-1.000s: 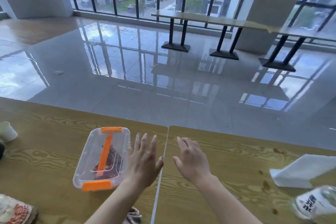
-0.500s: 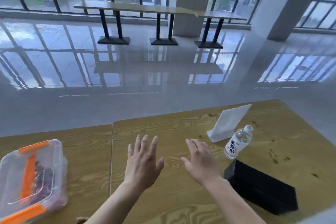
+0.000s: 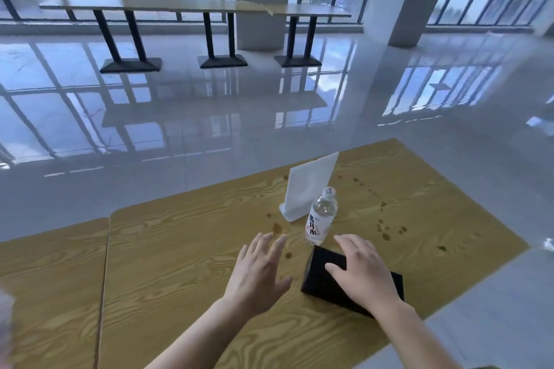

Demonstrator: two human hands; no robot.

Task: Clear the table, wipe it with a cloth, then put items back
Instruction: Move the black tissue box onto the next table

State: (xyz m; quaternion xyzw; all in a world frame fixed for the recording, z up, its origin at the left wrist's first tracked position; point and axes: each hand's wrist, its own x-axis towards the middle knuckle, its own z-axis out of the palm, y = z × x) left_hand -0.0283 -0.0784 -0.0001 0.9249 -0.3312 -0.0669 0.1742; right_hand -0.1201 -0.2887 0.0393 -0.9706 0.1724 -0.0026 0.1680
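**Q:** What has moved since the frame before?

**A:** The person's right hand (image 3: 364, 272) has travelled rightward and now lies over the black box (image 3: 319, 277), which earlier sat clear of it. The left hand (image 3: 259, 274) has followed and now sits just left of the box.

**Q:** How are the hands held?

**A:** Both are spread wide with straight fingers, palms down, gripping nothing. The right palm covers the box's top; whether it presses down cannot be told. The left is apart from the box.

**Q:** What does the box look like, and what surrounds it?

**A:** It is a matte black oblong block lying flat on the yellow wood-grain table (image 3: 180, 249). Just beyond the right fingertips stands a clear water bottle (image 3: 320, 219) with a white cap and a printed label. Behind the bottle is a white card stand (image 3: 308, 186). Brown spots (image 3: 385, 231) dot the tabletop to the right of the bottle.
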